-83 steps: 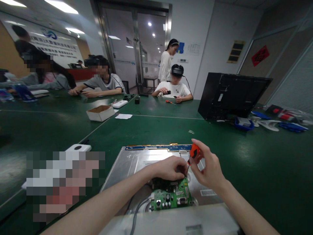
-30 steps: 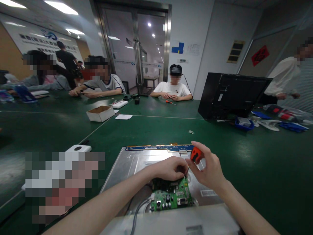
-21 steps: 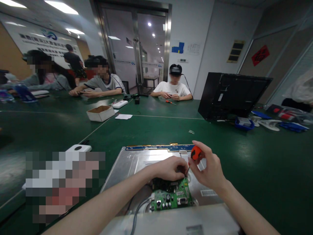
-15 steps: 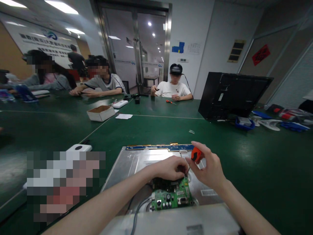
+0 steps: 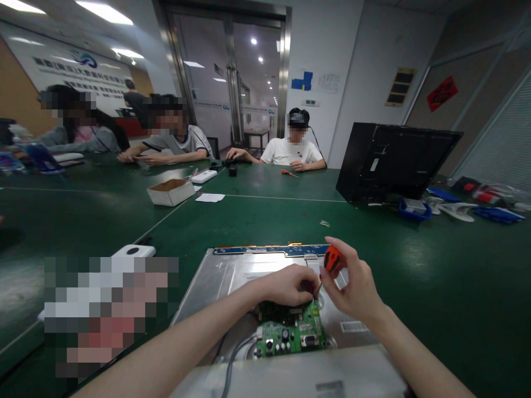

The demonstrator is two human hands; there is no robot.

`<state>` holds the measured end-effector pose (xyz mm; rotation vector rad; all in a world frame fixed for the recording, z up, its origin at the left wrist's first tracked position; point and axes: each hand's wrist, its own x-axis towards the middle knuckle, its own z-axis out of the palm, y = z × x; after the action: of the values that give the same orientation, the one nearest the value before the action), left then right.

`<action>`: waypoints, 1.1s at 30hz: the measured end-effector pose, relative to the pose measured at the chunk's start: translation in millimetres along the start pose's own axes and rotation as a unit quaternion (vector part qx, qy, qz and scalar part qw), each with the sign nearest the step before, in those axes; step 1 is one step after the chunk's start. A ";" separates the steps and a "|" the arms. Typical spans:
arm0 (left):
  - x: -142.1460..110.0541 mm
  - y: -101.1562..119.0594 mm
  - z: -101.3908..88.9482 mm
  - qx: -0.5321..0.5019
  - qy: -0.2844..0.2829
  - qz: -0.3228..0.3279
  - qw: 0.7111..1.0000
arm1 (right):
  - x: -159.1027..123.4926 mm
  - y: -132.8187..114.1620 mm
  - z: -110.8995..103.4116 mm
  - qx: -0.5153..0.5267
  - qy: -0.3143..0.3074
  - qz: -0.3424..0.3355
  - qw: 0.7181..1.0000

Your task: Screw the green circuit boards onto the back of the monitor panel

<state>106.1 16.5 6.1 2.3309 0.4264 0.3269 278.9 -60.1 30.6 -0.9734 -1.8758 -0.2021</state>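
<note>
My right hand (image 5: pixel 354 284) holds a screwdriver by its orange and black handle (image 5: pixel 332 258), thumb and fingers around it. The thin shaft slants down to the upper right corner of a green circuit board (image 5: pixel 286 336). My left hand (image 5: pixel 290 284) lies over the board's far edge, its fingers curled and pinched close to the screwdriver's tip. What those fingers grip, if anything, is hidden. Beneath the board is a silver metal panel (image 5: pixel 203 290) with a narrow blue circuit strip (image 5: pixel 249 251) along its far edge. A grey cable (image 5: pixel 233 359) runs from the board towards me.
A black monitor (image 5: pixel 394 160) stands at the right beyond the panel. An open cardboard box (image 5: pixel 171 193) and a white device (image 5: pixel 135 251) lie to the left. Across the green table (image 5: pixel 265 221) sit several people; another screwdriver (image 5: pixel 289 173) lies near one in a white shirt (image 5: pixel 276 150).
My right fingers have shifted slightly and the screwdriver handle has turned; my left hand stays put. The person opposite has reached a hand out to small black items on the table.
</note>
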 end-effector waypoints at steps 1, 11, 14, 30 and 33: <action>0.1 -0.4 0.2 0.001 -0.001 0.000 1.000 | -0.2 0.4 0.7 -0.003 0.004 0.000 1.000; 0.6 -1.0 -0.4 0.006 -0.003 -0.002 1.000 | 0.5 1.9 2.0 -0.005 0.001 -0.004 1.000; 0.1 -1.7 -0.7 0.007 -0.005 -0.001 1.000 | 1.8 -0.7 -0.2 0.004 -0.006 -0.002 1.000; -1.0 -4.2 0.2 0.009 -0.014 -0.020 1.000 | -0.8 1.6 4.0 -0.003 0.015 0.001 1.000; -0.7 -4.6 0.8 0.007 -0.016 -0.019 1.000 | -0.5 3.0 4.9 -0.006 0.018 -0.004 1.000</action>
<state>104.8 18.9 2.2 2.3348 0.4570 0.2693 277.7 -55.8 26.9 -0.9641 -1.8471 -0.2346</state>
